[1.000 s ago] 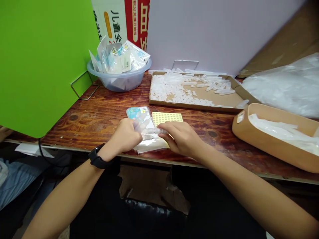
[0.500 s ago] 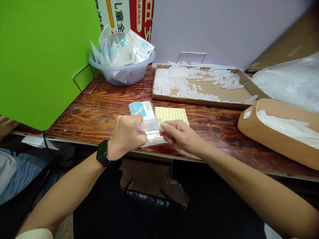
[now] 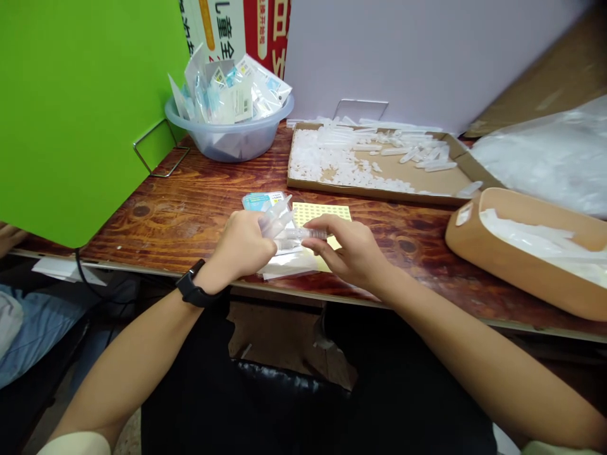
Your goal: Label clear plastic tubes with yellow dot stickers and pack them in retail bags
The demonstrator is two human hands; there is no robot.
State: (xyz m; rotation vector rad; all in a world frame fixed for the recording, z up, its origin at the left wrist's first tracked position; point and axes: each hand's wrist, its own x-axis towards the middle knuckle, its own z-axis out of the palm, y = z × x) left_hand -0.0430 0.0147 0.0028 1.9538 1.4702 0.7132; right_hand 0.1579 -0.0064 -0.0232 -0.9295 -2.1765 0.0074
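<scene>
My left hand (image 3: 244,245) is closed around several clear plastic tubes (image 3: 279,218) with narrow tips, which fan out past the fingers. Between the thumb and fingers of my right hand (image 3: 353,249) is a clear tube with a ribbed end (image 3: 298,234), lying sideways and pointing toward the left hand. Whether its other end touches the bunch I cannot tell. Under the hands lie printed blue-and-white cards (image 3: 256,201), a yellow sheet of small round stickers (image 3: 344,212) and clear plastic bags (image 3: 287,268), all partly covered.
A blue bowl (image 3: 227,136) of packaged cards stands at the back left. Behind the hands, a shallow cardboard tray (image 3: 393,165) holds small white pieces and tubes. An orange bin (image 3: 512,253) with plastic bags sits right. A green panel (image 3: 80,114) borders the left; another person's hand (image 3: 10,237) shows beyond.
The tubes in my left hand have spread and now point up and right. My right hand has turned and shows a ribbed tube between its fingers. The view has shifted slightly.
</scene>
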